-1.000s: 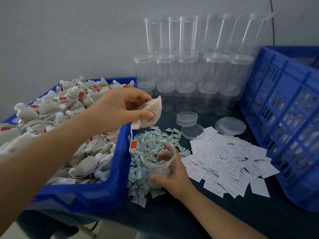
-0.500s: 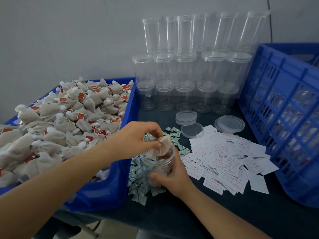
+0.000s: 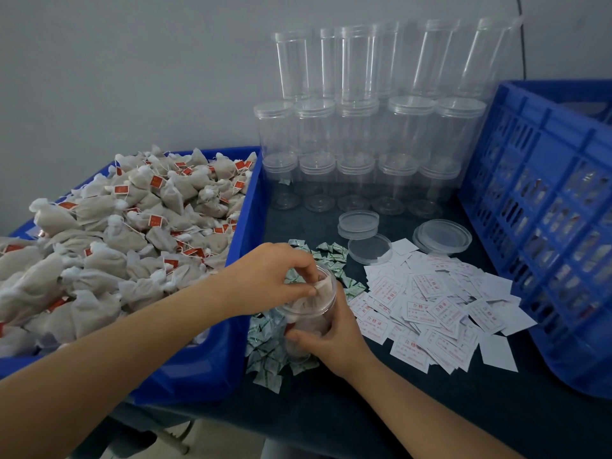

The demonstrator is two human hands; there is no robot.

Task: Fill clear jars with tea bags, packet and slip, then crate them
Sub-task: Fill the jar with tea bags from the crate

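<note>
A clear open jar (image 3: 311,321) stands on the dark table among small green-and-white packets (image 3: 265,352). My right hand (image 3: 331,339) grips the jar's side from the front right. Over the jar's mouth, my left hand (image 3: 268,279) pinches a white tea bag (image 3: 318,293) that sits partly inside the jar. A blue tray (image 3: 238,233) on the left holds a heap of tea bags (image 3: 132,226) with red tags. White printed slips (image 3: 440,303) lie scattered to the right of the jar.
Stacked empty clear jars (image 3: 357,137) stand at the back against the wall. Loose clear lids (image 3: 442,235) lie in front of them. A blue slotted crate (image 3: 546,210) fills the right side; shapes show faintly through its slots. The table's front edge is near my arms.
My left hand carried the tea bag from above the tray's rim down to the jar, and the bag now sits deeper in the mouth. My right hand stayed on the jar.
</note>
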